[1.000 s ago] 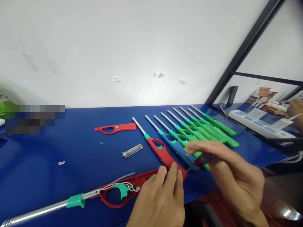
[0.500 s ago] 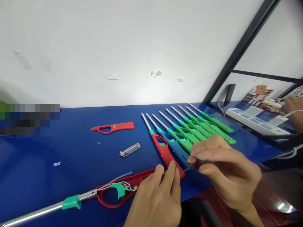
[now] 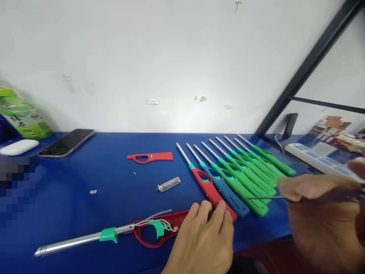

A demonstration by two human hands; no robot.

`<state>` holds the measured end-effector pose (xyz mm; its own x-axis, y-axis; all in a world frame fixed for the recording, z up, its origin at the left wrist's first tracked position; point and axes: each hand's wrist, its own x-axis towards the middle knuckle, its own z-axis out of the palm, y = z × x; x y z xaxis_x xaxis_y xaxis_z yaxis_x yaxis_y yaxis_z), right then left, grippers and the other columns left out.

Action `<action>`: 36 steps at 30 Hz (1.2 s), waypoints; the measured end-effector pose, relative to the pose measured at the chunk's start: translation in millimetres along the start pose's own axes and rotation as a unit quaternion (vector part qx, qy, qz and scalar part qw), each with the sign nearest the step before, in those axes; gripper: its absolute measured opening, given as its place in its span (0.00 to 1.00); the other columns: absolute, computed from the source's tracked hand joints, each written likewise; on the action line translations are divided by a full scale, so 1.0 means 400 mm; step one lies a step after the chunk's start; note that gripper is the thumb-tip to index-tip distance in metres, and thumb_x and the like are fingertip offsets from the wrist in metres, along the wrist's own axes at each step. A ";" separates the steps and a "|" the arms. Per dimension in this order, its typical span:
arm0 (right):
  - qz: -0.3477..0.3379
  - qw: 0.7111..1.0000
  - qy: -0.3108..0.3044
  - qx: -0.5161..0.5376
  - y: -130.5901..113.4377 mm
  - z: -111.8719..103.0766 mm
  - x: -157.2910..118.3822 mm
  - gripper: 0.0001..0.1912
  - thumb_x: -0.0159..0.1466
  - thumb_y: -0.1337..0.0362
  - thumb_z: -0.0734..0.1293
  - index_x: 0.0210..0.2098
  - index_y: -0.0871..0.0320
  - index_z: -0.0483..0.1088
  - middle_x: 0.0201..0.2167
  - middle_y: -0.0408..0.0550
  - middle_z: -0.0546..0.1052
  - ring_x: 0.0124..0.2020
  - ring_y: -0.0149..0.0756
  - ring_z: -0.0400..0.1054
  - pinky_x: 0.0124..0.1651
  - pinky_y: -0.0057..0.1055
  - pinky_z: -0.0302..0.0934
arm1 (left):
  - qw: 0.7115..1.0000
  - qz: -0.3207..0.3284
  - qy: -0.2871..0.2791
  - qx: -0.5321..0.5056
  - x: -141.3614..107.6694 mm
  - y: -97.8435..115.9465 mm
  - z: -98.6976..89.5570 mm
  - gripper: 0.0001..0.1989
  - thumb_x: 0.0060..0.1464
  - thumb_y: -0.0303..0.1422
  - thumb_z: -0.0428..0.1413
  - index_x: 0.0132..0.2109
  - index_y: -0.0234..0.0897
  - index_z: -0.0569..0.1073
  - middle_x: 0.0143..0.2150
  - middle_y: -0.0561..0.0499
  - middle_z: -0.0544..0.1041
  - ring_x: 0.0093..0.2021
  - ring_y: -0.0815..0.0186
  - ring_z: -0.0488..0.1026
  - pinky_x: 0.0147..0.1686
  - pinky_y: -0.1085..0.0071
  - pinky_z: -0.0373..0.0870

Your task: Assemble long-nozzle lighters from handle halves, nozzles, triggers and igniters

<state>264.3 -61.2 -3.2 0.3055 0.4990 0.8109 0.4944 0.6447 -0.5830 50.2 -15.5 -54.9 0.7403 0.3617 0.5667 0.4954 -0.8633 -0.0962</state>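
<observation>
My left hand lies palm down, fingers bent slightly apart, with fingertips on the lower handle of a closed red lighter. Under that hand runs the handle of an opened red lighter, its white wires, green trigger and metal tube exposed; the thumb is hidden. A screwdriver with a thin shaft is gripped in my right hand, blurred, its tip pointing left over the green lighters. Beyond the left hand lie a clear fuel tank, a loose red handle shell and a small screw.
A blue lighter lies between the red and green ones. At the left are a phone, a white case and a green-capped bottle. A power strip sits beyond the black frame at right.
My right hand has pulled the screwdriver away to the right, off the red lighter's end. The left hand stays on the lighters. The view has turned left, bringing in the phone and bottle.
</observation>
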 end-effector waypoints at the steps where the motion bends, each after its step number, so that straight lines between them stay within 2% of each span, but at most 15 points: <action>1: -0.007 0.999 0.021 -0.023 -0.010 0.005 0.009 0.15 0.69 0.59 0.70 0.55 0.38 0.77 0.31 0.46 0.77 0.30 0.43 0.71 0.35 0.47 0.70 | 1.000 -0.009 0.011 0.007 0.002 0.000 -0.005 0.17 0.73 0.32 0.50 0.62 0.39 0.77 0.63 0.52 0.79 0.48 0.62 0.71 0.50 0.66 0.73; 3: 0.039 0.993 -0.034 -0.110 -0.036 0.033 0.039 0.09 0.71 0.60 0.68 0.48 0.43 0.80 0.39 0.47 0.80 0.39 0.44 0.75 0.40 0.42 0.72 | 0.999 -0.030 0.031 0.013 0.005 -0.011 -0.027 0.18 0.73 0.32 0.48 0.62 0.39 0.76 0.64 0.53 0.79 0.51 0.60 0.71 0.52 0.64 0.72; 4: 0.043 0.981 -0.139 -0.125 -0.049 0.054 0.060 0.09 0.72 0.59 0.68 0.49 0.41 0.78 0.40 0.45 0.81 0.41 0.43 0.77 0.41 0.39 0.73 | 0.999 -0.040 0.036 0.010 0.006 -0.024 -0.045 0.19 0.72 0.30 0.48 0.63 0.39 0.76 0.64 0.52 0.79 0.53 0.58 0.71 0.54 0.63 0.72; 6: -0.014 0.945 -0.305 -0.115 -0.066 0.105 0.110 0.08 0.74 0.59 0.67 0.48 0.41 0.78 0.42 0.41 0.83 0.42 0.39 0.79 0.44 0.34 0.74 | 0.997 -0.061 0.038 -0.013 0.006 -0.070 -0.092 0.21 0.68 0.26 0.47 0.62 0.36 0.77 0.62 0.47 0.80 0.54 0.54 0.72 0.56 0.58 0.72; 9: -0.052 0.910 -0.405 -0.072 -0.057 0.196 0.181 0.06 0.74 0.62 0.69 0.47 0.45 0.79 0.46 0.39 0.85 0.47 0.34 0.80 0.53 0.31 0.72 | 0.985 -0.169 -0.018 -0.038 -0.005 -0.186 -0.178 0.22 0.68 0.25 0.44 0.54 0.38 0.82 0.56 0.43 0.83 0.54 0.49 0.75 0.56 0.49 0.73; 10: -0.047 0.908 -0.414 -0.049 -0.046 0.227 0.197 0.04 0.73 0.62 0.70 0.45 0.47 0.79 0.46 0.39 0.86 0.47 0.34 0.81 0.53 0.32 0.72 | 0.972 -0.221 -0.045 -0.057 -0.014 -0.233 -0.206 0.21 0.68 0.28 0.45 0.53 0.41 0.82 0.55 0.46 0.84 0.54 0.50 0.76 0.57 0.51 0.73; 13: -0.036 0.904 -0.426 -0.020 -0.001 0.311 0.216 0.03 0.71 0.59 0.73 0.43 0.50 0.79 0.43 0.41 0.87 0.48 0.37 0.82 0.54 0.35 0.73 | 0.947 -0.314 -0.050 -0.041 -0.053 -0.369 -0.272 0.19 0.65 0.36 0.49 0.54 0.42 0.82 0.52 0.43 0.85 0.54 0.45 0.77 0.54 0.48 0.74; 16: -0.017 0.897 -0.442 -0.012 0.053 0.366 0.201 0.07 0.71 0.57 0.73 0.42 0.53 0.79 0.43 0.44 0.86 0.47 0.39 0.82 0.51 0.37 0.75 | 0.909 -0.408 -0.077 -0.037 -0.103 -0.463 -0.306 0.18 0.62 0.41 0.53 0.51 0.43 0.83 0.44 0.42 0.85 0.45 0.45 0.81 0.48 0.49 0.77; 18: -0.008 0.884 -0.468 -0.018 0.089 0.385 0.186 0.09 0.72 0.57 0.71 0.43 0.55 0.77 0.42 0.45 0.85 0.44 0.37 0.81 0.50 0.38 0.76 | 0.879 -0.462 -0.101 -0.053 -0.134 -0.496 -0.313 0.18 0.60 0.44 0.55 0.51 0.43 0.81 0.47 0.40 0.83 0.41 0.47 0.83 0.36 0.57 0.79; 20: -0.006 0.865 -0.501 -0.033 0.123 0.393 0.171 0.11 0.73 0.57 0.70 0.46 0.58 0.77 0.44 0.47 0.83 0.43 0.36 0.80 0.49 0.40 0.76 | 0.846 -0.514 -0.117 -0.073 -0.159 -0.507 -0.313 0.21 0.60 0.47 0.55 0.54 0.41 0.78 0.53 0.37 0.81 0.34 0.51 0.84 0.23 0.64 0.76; 23: -0.023 0.835 -0.545 -0.068 0.160 0.395 0.157 0.14 0.74 0.56 0.70 0.52 0.59 0.75 0.49 0.49 0.81 0.46 0.39 0.78 0.50 0.43 0.76 | 0.806 -0.571 -0.126 -0.095 -0.175 -0.503 -0.315 0.23 0.62 0.48 0.53 0.57 0.40 0.71 0.51 0.36 0.81 0.21 0.59 0.80 0.16 0.67 0.71; 26: -0.057 0.817 -0.564 -0.108 0.171 0.398 0.155 0.15 0.73 0.56 0.70 0.55 0.58 0.74 0.53 0.51 0.79 0.49 0.41 0.77 0.52 0.45 0.75 | 0.796 -0.577 -0.141 -0.113 -0.169 -0.493 -0.323 0.21 0.63 0.46 0.52 0.58 0.40 0.69 0.44 0.42 0.83 0.21 0.59 0.80 0.16 0.68 0.69; 29: -0.090 0.817 -0.548 -0.156 0.161 0.409 0.169 0.17 0.73 0.56 0.69 0.57 0.57 0.73 0.56 0.52 0.78 0.51 0.42 0.76 0.54 0.47 0.74 | 0.811 -0.545 -0.177 -0.115 -0.161 -0.496 -0.326 0.18 0.60 0.44 0.53 0.53 0.42 0.73 0.39 0.46 0.82 0.24 0.59 0.80 0.21 0.67 0.70; 33: -0.120 0.817 -0.520 -0.217 0.154 0.436 0.203 0.19 0.73 0.55 0.69 0.59 0.56 0.72 0.59 0.53 0.76 0.54 0.44 0.75 0.56 0.49 0.73 | 0.838 -0.496 -0.213 -0.086 -0.171 -0.519 -0.314 0.16 0.53 0.42 0.55 0.46 0.43 0.77 0.43 0.45 0.82 0.39 0.52 0.81 0.39 0.61 0.72; 36: -0.135 0.797 -0.536 -0.242 0.175 0.458 0.224 0.19 0.73 0.55 0.70 0.60 0.56 0.72 0.59 0.53 0.76 0.54 0.45 0.75 0.56 0.49 0.73 | 0.839 -0.484 -0.235 -0.076 -0.188 -0.532 -0.304 0.19 0.53 0.44 0.53 0.48 0.45 0.77 0.45 0.44 0.81 0.46 0.47 0.79 0.44 0.57 0.72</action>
<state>177.1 134.9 19.7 -0.6080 0.7554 0.2444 0.7601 0.6427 -0.0957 -166.2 98.3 22.3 0.1399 0.9876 -0.0710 0.9309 -0.1068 0.3492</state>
